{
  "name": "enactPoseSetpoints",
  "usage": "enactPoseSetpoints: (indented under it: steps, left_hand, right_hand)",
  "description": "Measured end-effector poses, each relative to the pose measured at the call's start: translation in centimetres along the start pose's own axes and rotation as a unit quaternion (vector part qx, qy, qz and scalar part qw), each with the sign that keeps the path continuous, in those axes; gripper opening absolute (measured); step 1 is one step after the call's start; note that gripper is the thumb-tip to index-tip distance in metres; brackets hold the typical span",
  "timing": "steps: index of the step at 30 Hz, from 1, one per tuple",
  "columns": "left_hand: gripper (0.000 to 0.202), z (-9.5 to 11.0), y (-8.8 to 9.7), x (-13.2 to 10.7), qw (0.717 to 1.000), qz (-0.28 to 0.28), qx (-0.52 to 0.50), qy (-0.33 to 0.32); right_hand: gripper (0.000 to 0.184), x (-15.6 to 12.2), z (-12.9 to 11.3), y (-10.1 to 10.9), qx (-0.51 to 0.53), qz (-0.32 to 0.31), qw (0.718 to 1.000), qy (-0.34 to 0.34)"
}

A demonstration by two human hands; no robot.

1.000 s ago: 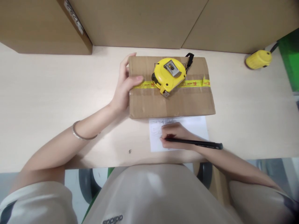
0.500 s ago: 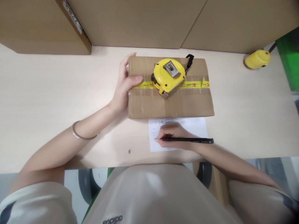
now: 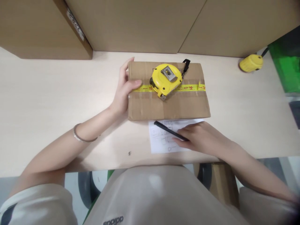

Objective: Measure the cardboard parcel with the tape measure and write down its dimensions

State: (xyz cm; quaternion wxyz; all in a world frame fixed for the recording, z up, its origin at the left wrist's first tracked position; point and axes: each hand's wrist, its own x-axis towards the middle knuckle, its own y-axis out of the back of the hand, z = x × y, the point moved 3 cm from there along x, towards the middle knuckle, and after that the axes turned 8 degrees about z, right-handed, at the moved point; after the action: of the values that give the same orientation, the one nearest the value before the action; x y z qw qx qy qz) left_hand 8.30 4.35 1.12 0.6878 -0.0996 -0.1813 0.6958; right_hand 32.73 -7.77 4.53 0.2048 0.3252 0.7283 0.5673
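A small cardboard box (image 3: 185, 104) sealed with yellow tape lies in the middle of the desk. A yellow tape measure (image 3: 166, 78) rests on top of it. My left hand (image 3: 123, 90) grips the box's left end, thumb on the top and fingers round the side. In front of the box lies a white sheet of paper (image 3: 161, 144) with drawn boxes. My right hand (image 3: 201, 138) lies on the sheet with its fingers on a black pen (image 3: 167, 130), which now lies nearly flat, its free end pointing up and left.
Large cardboard boxes (image 3: 47, 31) stand along the back of the light wooden desk (image 3: 47, 93). A second yellow object with a black cord (image 3: 251, 62) lies at the back right beside a green bin (image 3: 284, 65). The desk's front edge is just before my lap.
My right hand has stopped writing: it moved to the right, and the pen swung from lying level with its tip at the left to a slant under my fingers. The left hand stayed on the box.
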Motion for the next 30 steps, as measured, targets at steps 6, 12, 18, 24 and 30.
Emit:
enactPoseSetpoints:
  steps: [6,12,18,24,30]
  left_hand:
    - [0.060,-0.2,0.4,0.2,1.000,-0.012,-0.002,0.001]
    - [0.070,-0.7,2.0,0.9,0.993,-0.052,0.094,-0.043]
    - [0.070,-0.7,2.4,1.1,0.981,-0.084,0.144,-0.096]
    - [0.047,0.5,1.8,0.1,0.961,-0.030,0.242,-0.131]
    - [0.062,0.0,1.1,0.3,0.990,-0.045,0.109,-0.080]
  right_hand:
    - [0.039,0.3,0.2,-0.3,-0.180,0.014,0.982,0.059]
    - [0.030,2.1,0.0,5.4,0.061,0.215,0.969,0.107]
    - [0.065,8.4,4.9,7.8,0.143,0.212,0.967,0.011]
    - [0.062,11.8,5.4,6.6,0.245,0.068,0.967,-0.031]
    - [0.066,13.5,2.5,7.0,0.240,0.152,0.959,-0.002]
